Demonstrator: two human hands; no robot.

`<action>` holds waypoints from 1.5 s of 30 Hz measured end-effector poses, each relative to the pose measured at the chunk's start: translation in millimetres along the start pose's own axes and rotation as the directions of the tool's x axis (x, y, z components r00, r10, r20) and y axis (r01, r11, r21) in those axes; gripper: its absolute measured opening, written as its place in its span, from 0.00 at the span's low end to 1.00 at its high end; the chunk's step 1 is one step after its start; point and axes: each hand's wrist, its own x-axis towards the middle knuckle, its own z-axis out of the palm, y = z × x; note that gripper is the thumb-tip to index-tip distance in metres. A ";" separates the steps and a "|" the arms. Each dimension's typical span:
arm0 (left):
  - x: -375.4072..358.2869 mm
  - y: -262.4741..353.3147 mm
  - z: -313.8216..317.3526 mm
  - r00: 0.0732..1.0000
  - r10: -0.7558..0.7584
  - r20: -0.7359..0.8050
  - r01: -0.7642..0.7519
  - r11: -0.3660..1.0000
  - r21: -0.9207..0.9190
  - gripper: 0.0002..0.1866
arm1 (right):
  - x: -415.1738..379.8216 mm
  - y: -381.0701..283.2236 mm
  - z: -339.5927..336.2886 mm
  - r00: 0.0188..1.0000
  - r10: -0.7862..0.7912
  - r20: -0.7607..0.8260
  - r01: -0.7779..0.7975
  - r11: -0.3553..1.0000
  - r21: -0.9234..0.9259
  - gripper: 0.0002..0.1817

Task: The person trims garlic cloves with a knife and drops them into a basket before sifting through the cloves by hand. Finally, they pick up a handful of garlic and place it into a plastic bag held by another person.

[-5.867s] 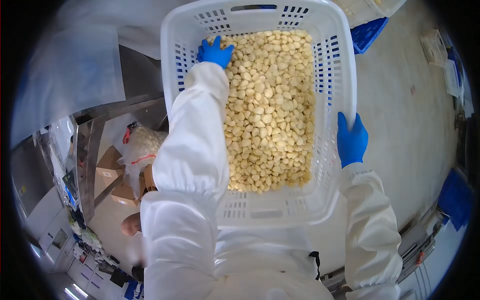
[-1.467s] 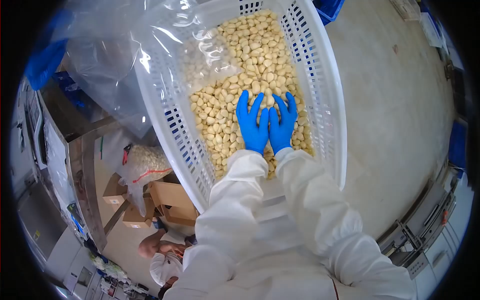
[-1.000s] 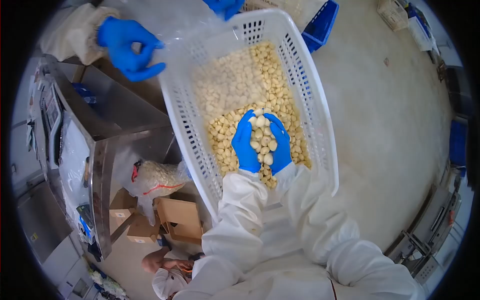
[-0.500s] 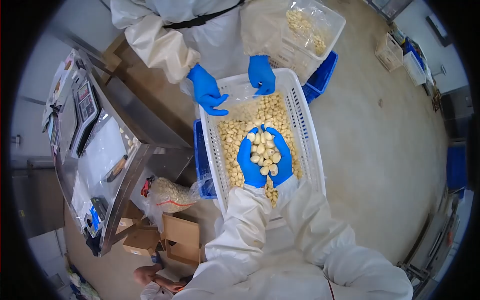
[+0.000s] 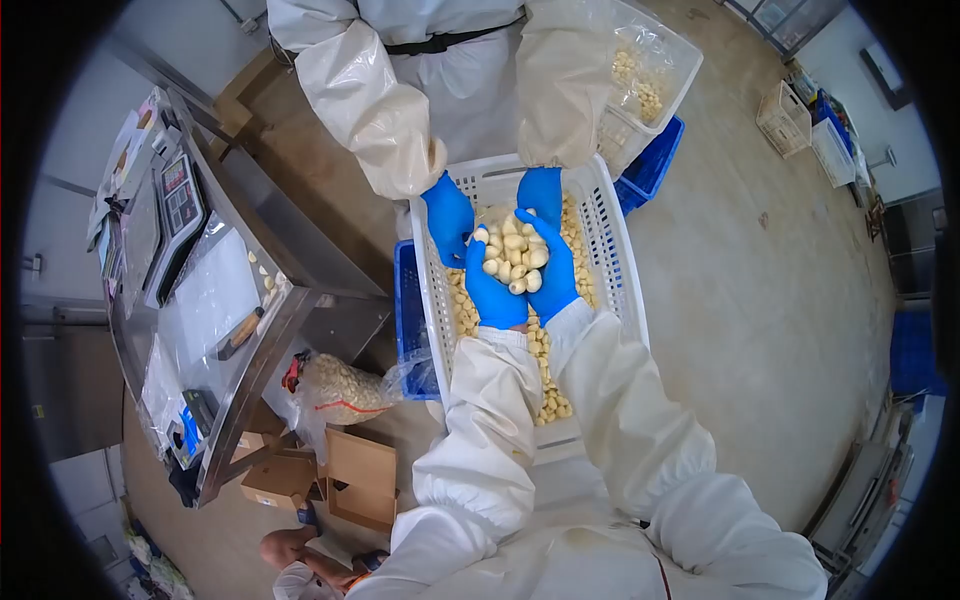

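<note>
My left hand [image 5: 492, 295] and my right hand [image 5: 556, 280], both in blue gloves, are cupped together around a heap of peeled garlic cloves [image 5: 514, 256]. The heap sits above a white perforated plastic crate [image 5: 628, 285], whose bed of loose cloves [image 5: 540, 350] shows around and below my wrists. Across from me, a co-worker's blue-gloved hands reach in over the crate: one hand [image 5: 449, 212] is beside my left fingers, the other [image 5: 541, 190] just beyond my right fingertips. My palms hide part of the heap.
A steel table [image 5: 275, 330] with a scale [image 5: 180, 215] and a knife [image 5: 240, 333] stands at left. Below it are a bag of cloves [image 5: 343, 388] and an open cardboard box [image 5: 362, 470]. Another white crate [image 5: 665, 75] and a blue crate [image 5: 652, 165] stand at upper right.
My cupped hands have moved forward with the garlic cloves, toward the co-worker. The co-worker's hands have come down into the crate area, close around mine.
</note>
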 end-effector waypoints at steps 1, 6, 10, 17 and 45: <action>2.6 -1.3 -5.1 0.999 0.017 -0.041 -0.015 0.999 0.042 0.14 | -3.0 -1.0 5.3 1.000 -0.010 -0.023 0.009 1.000 -0.016 0.21; 13.4 -9.2 -28.5 0.990 -0.006 -0.142 0.013 0.999 0.050 0.12 | 5.5 6.6 -0.4 0.983 -0.050 -0.179 0.028 0.991 -0.128 0.18; 20.0 -8.3 -22.7 0.973 0.024 -0.230 -0.007 0.997 0.074 0.10 | 12.6 5.2 -0.9 0.990 0.027 -0.141 -0.047 0.989 -0.141 0.19; 4.2 -0.8 -5.4 0.989 0.018 -0.144 -0.008 0.997 0.072 0.12 | 15.0 3.5 7.0 0.941 -0.119 -0.318 -0.008 0.929 -0.371 0.24; 73.0 -60.7 -186.0 0.987 0.129 0.101 -0.140 0.351 0.926 0.17 | 79.1 -8.2 -279.2 0.919 -0.393 0.020 0.098 0.179 -0.979 0.15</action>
